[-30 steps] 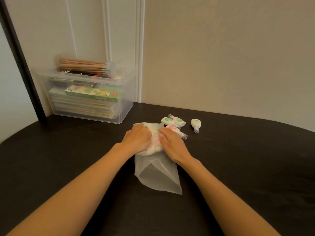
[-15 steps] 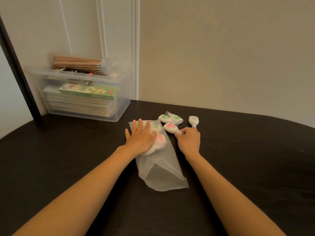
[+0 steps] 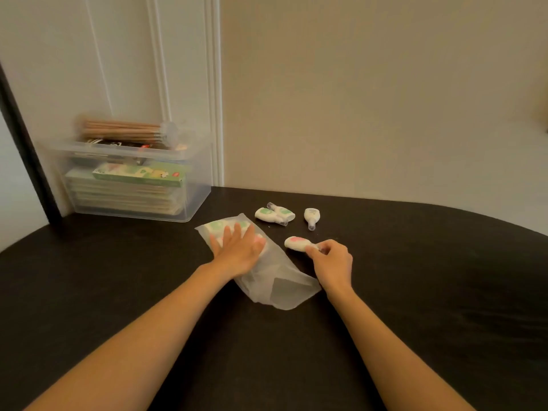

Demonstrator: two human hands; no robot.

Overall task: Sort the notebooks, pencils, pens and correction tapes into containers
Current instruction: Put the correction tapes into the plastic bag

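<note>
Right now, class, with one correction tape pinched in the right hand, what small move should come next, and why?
Probably carry the pink-marked white correction tape in the right hand over to the translucent plastic bag and slip it in: the left hand presses that bag flat, and similar tapes show through it.

We list a home room: dark table (image 3: 415, 292), cream wall (image 3: 355, 99) with white moulding (image 3: 214, 84) at 12 o'clock, clear stationery box (image 3: 199, 188) at 10 o'clock.

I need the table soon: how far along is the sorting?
Done: notebooks in the clear bin, pencils atop it; some tapes are in the bag under the left hand. In hand: the right hand pinches a pink tape. Left: three tapes on the table.
</note>
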